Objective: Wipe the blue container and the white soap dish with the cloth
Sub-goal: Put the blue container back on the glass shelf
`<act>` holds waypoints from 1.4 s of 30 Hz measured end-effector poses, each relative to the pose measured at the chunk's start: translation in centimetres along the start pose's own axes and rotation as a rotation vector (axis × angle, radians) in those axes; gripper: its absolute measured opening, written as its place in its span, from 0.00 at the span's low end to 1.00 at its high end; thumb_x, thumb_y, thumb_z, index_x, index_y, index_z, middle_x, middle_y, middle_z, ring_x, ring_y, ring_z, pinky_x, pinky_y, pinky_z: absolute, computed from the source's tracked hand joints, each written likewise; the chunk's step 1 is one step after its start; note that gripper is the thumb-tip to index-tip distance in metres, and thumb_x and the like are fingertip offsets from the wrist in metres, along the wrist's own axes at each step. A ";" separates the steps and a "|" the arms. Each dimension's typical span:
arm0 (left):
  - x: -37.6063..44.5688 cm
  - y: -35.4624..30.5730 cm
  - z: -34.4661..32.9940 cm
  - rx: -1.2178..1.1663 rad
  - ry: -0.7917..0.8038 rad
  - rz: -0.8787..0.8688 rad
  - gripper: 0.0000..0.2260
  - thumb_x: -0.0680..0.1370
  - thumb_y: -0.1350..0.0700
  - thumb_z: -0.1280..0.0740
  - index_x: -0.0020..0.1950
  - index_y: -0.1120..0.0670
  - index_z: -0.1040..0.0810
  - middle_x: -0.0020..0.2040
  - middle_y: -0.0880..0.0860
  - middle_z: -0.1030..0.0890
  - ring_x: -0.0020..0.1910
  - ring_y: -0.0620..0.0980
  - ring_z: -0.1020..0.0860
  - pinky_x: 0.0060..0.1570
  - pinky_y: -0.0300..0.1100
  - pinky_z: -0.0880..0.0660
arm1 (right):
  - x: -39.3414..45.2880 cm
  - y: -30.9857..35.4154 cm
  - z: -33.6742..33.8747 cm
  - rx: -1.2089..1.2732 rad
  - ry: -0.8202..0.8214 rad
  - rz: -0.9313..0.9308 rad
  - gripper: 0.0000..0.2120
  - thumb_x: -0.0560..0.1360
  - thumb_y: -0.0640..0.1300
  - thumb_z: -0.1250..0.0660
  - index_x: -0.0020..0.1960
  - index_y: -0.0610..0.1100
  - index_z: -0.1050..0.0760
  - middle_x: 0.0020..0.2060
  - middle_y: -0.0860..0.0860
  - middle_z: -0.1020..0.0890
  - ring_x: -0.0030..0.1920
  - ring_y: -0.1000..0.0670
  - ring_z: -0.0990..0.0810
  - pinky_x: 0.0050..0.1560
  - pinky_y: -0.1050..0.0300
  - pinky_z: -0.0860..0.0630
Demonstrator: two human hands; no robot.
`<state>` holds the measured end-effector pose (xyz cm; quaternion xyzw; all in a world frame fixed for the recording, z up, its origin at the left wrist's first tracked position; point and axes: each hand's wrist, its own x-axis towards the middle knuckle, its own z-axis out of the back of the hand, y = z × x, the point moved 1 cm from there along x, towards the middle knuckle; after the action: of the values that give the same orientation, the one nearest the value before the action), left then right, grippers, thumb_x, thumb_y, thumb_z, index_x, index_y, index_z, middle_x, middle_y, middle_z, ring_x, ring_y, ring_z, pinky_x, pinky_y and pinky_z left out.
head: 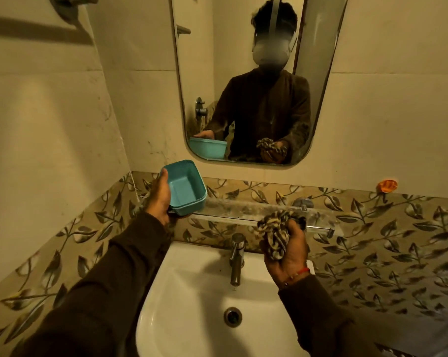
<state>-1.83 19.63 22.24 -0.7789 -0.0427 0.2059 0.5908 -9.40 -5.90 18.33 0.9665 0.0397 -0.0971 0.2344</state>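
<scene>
My left hand [159, 199] grips the blue container [185, 188] by its left side and holds it tilted above the left end of the glass shelf [233, 210], its open inside facing me. My right hand [288, 256] is closed around a bunched striped cloth [275, 234], held in front of the shelf's right part and to the right of the tap. Cloth and container are apart. A small white edge [312, 267] shows behind my right wrist; I cannot tell whether it is the white soap dish.
A white basin [192, 292] with a chrome tap [236, 256] lies below my hands. A mirror [243, 73] hangs above the shelf and reflects me, the container and the cloth. An orange hook [386, 186] sticks to the right wall. Leaf-patterned tiles run behind.
</scene>
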 end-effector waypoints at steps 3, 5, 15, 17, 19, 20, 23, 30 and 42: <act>2.2 -1.9 0.9 0.427 -0.144 -0.300 0.21 0.84 0.40 0.45 0.65 0.54 0.27 0.59 0.60 0.20 0.51 0.58 0.20 0.49 0.53 0.20 | -0.2 -0.6 0.8 0.006 0.009 -0.027 0.14 0.80 0.48 0.45 0.40 0.44 0.27 0.28 0.50 0.23 0.25 0.53 0.22 0.24 0.62 0.25; 3.8 -2.7 1.3 0.665 -0.135 -0.450 0.18 0.84 0.44 0.43 0.67 0.54 0.27 0.60 0.60 0.20 0.55 0.60 0.20 0.55 0.54 0.21 | -0.1 -1.0 1.5 -0.026 -0.010 -0.020 0.13 0.79 0.48 0.43 0.41 0.44 0.26 0.29 0.50 0.23 0.25 0.54 0.23 0.22 0.63 0.27; 8.5 -4.1 0.3 1.028 0.144 -0.655 0.07 0.78 0.53 0.29 0.54 0.53 0.19 0.52 0.56 0.17 0.52 0.56 0.20 0.53 0.48 0.24 | -1.9 -2.5 3.4 -0.330 -0.231 0.080 0.15 0.79 0.50 0.42 0.51 0.41 0.22 0.38 0.45 0.19 0.35 0.48 0.23 0.36 0.56 0.35; 9.0 -3.8 0.0 1.119 0.164 -0.666 0.10 0.76 0.51 0.27 0.56 0.53 0.16 0.53 0.55 0.16 0.53 0.55 0.19 0.56 0.49 0.23 | -2.2 -2.7 3.6 -0.307 -0.250 0.092 0.17 0.79 0.50 0.43 0.58 0.40 0.23 0.47 0.42 0.18 0.44 0.45 0.20 0.40 0.55 0.31; 9.7 -3.5 -0.2 1.230 0.199 -0.673 0.13 0.75 0.50 0.26 0.57 0.53 0.16 0.55 0.54 0.15 0.54 0.55 0.19 0.57 0.51 0.22 | -2.4 -2.9 3.8 -0.278 -0.252 0.106 0.19 0.79 0.49 0.43 0.62 0.38 0.24 0.54 0.37 0.20 0.52 0.41 0.21 0.42 0.53 0.28; 10.0 -3.5 -0.3 1.265 0.223 -0.676 0.13 0.75 0.50 0.26 0.58 0.53 0.16 0.55 0.54 0.15 0.55 0.56 0.19 0.58 0.52 0.22 | -2.5 -3.0 3.8 -0.266 -0.256 0.114 0.20 0.80 0.49 0.44 0.64 0.37 0.26 0.56 0.36 0.21 0.54 0.38 0.22 0.42 0.53 0.27; 10.5 -3.5 -0.5 1.311 0.271 -0.697 0.14 0.75 0.49 0.26 0.59 0.52 0.16 0.56 0.54 0.15 0.55 0.55 0.19 0.57 0.50 0.22 | -2.7 -3.1 3.9 -0.236 -0.293 0.152 0.20 0.80 0.49 0.43 0.65 0.37 0.26 0.60 0.34 0.22 0.59 0.36 0.23 0.41 0.54 0.26; 11.4 -3.6 -1.0 1.390 0.340 -0.721 0.12 0.76 0.48 0.27 0.58 0.50 0.16 0.55 0.52 0.15 0.54 0.53 0.19 0.52 0.44 0.25 | -3.1 -3.4 3.6 -0.199 -0.251 0.176 0.18 0.80 0.48 0.43 0.62 0.37 0.25 0.45 0.42 0.19 0.36 0.50 0.20 0.25 0.62 0.24; 10.5 -2.6 -0.5 1.504 0.396 -0.869 0.20 0.76 0.49 0.30 0.68 0.49 0.23 0.64 0.53 0.19 0.61 0.55 0.21 0.60 0.50 0.24 | -2.9 -3.6 2.4 -0.112 -0.057 0.196 0.14 0.74 0.50 0.41 0.36 0.42 0.27 0.34 0.43 0.28 0.33 0.45 0.28 0.34 0.55 0.30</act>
<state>8.37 23.24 21.92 -0.1212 -0.0848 -0.2012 0.9683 -13.07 -3.88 15.25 0.9479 -0.0564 -0.0990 0.2974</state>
